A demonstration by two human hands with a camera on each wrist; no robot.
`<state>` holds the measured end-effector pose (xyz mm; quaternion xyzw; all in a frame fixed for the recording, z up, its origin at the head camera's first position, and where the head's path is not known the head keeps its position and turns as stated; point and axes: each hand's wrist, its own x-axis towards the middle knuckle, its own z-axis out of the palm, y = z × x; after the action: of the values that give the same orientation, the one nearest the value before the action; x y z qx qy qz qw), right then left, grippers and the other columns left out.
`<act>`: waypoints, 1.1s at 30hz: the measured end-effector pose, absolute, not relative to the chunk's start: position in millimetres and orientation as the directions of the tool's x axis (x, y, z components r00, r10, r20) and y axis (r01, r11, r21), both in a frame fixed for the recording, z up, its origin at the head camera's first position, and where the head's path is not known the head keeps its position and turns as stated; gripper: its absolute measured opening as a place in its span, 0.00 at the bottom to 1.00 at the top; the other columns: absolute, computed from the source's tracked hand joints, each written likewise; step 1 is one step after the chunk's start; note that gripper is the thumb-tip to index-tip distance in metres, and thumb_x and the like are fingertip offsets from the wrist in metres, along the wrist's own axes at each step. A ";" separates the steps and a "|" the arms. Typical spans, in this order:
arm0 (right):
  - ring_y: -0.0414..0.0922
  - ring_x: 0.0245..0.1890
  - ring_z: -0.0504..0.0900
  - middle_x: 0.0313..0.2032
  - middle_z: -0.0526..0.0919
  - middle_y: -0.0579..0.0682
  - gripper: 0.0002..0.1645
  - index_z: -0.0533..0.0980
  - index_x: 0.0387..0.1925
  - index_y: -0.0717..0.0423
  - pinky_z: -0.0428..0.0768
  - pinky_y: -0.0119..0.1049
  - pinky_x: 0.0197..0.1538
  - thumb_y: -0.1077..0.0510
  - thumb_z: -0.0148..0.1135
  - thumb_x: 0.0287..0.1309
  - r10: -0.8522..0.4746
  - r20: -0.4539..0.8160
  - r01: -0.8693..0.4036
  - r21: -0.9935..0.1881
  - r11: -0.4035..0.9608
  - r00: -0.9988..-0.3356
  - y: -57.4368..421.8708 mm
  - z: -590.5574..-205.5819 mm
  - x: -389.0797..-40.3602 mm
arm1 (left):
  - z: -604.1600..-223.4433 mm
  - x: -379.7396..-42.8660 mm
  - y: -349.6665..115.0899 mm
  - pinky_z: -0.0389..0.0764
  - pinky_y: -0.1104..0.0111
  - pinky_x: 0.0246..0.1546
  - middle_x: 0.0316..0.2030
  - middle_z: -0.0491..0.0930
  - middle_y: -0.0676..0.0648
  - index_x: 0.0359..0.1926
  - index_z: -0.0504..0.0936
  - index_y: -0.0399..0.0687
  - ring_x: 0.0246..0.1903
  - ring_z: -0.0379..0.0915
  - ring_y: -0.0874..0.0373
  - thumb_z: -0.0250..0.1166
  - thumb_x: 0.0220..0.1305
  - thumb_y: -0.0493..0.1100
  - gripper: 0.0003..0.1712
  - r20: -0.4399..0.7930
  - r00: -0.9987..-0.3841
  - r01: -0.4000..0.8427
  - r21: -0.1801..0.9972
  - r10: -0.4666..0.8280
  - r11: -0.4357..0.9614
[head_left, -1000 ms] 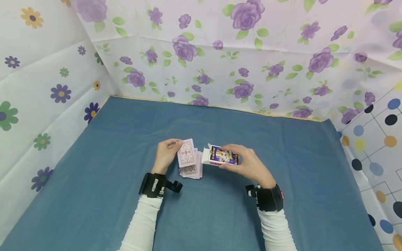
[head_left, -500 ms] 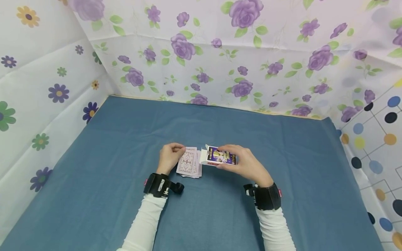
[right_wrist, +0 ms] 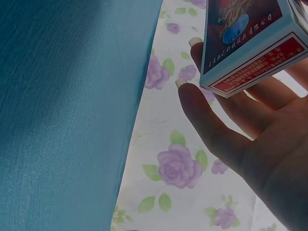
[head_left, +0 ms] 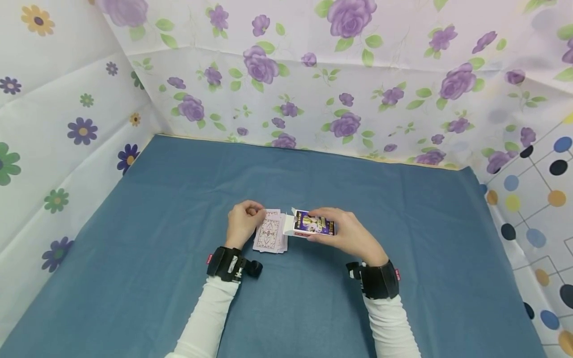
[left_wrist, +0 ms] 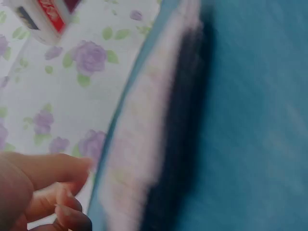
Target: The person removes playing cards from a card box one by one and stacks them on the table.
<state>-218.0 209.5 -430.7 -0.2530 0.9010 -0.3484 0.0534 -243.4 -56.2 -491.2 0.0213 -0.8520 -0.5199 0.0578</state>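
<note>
A loose pile of patterned-back playing cards lies on the blue cloth, its edges uneven. At its upper left, my left hand has loosely curled fingers; in the left wrist view the fingertips stand just off the blurred cards with nothing seen between them. My right hand grips a dark purple card box between thumb and fingers, close to the right of the pile. The box's white flap hangs open toward the cards. Its red-printed end shows in the right wrist view; its inside is hidden.
Blue cloth covers the table. White flowered sheeting rises along the back, with another flowered sheet at left and a dotted one at right. Black camera straps sit on both wrists.
My left hand has lowered the card it held onto the pile and let it go, then shifted slightly up. My right hand and the box have drifted slightly left.
</note>
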 end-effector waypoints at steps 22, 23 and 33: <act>0.44 0.50 0.80 0.56 0.80 0.49 0.31 0.76 0.59 0.48 0.78 0.37 0.45 0.45 0.70 0.54 -0.501 0.117 -0.438 -0.678 0.591 -0.858 209.4 -431.0 -215.1 | -444.1 -219.3 -22.4 0.67 0.68 0.29 0.28 0.73 0.49 0.47 0.76 0.47 0.23 0.65 0.57 0.54 0.73 0.43 0.08 0.209 -0.908 0.333 0.885 0.362 0.325; 0.44 0.51 0.80 0.56 0.80 0.49 0.31 0.76 0.59 0.48 0.78 0.38 0.45 0.45 0.70 0.54 -0.501 0.121 -0.441 -0.676 0.591 -0.857 209.4 -430.5 -215.2 | -444.7 -219.5 -22.7 0.67 0.68 0.30 0.28 0.73 0.49 0.47 0.75 0.46 0.24 0.64 0.57 0.53 0.74 0.43 0.08 0.199 -0.908 0.327 0.887 0.368 0.326; 0.47 0.54 0.78 0.56 0.80 0.49 0.31 0.77 0.58 0.47 0.78 0.41 0.46 0.46 0.72 0.52 -0.479 0.163 -0.452 -0.672 0.586 -0.863 210.1 -426.4 -214.1 | -444.6 -223.2 -24.3 0.63 0.71 0.25 0.20 0.69 0.51 0.35 0.83 0.46 0.19 0.61 0.60 0.59 0.69 0.42 0.08 0.092 -0.937 0.244 0.864 0.337 0.441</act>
<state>-214.1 210.1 -426.4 -0.2614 0.8903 -0.3724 0.0178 -223.2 -24.3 -444.6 -0.1713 -0.8475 -0.5001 -0.0469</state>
